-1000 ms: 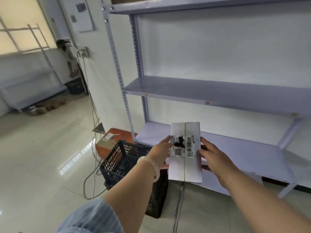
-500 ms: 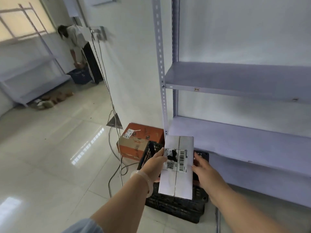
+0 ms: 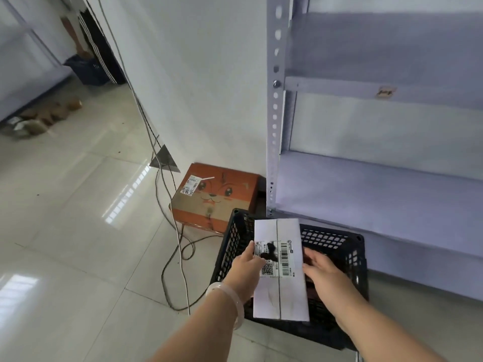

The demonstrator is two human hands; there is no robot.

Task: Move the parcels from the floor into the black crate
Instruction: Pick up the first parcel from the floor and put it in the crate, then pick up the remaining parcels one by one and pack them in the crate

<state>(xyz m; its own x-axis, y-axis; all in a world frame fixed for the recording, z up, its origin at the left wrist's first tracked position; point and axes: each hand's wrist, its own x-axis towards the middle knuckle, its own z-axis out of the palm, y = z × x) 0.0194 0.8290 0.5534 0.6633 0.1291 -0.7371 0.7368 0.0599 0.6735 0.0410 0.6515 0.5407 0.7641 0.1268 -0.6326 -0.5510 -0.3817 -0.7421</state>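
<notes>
A flat white parcel (image 3: 281, 291) with a barcode label hangs directly over the black crate (image 3: 350, 259), which stands on the floor beside the shelf. My left hand (image 3: 247, 267) grips the parcel's left edge, thumb on top. My right hand (image 3: 322, 270) holds its right edge, fingers reaching under the side. The parcel hides most of the crate's inside. An orange cardboard box (image 3: 217, 199) with a fox face and a label lies on the floor just behind the crate.
A grey metal shelf unit (image 3: 379, 194) rises right of the crate, its post (image 3: 274, 113) close behind it. Cables (image 3: 177, 246) trail over the tiled floor to the left. Far back left stand a person (image 3: 96, 48), a dark bin and several brown parcels (image 3: 49, 113).
The view has tipped down and closed in on the crate. Both hands have brought the white parcel lower, from in front of the shelf to right above the crate.
</notes>
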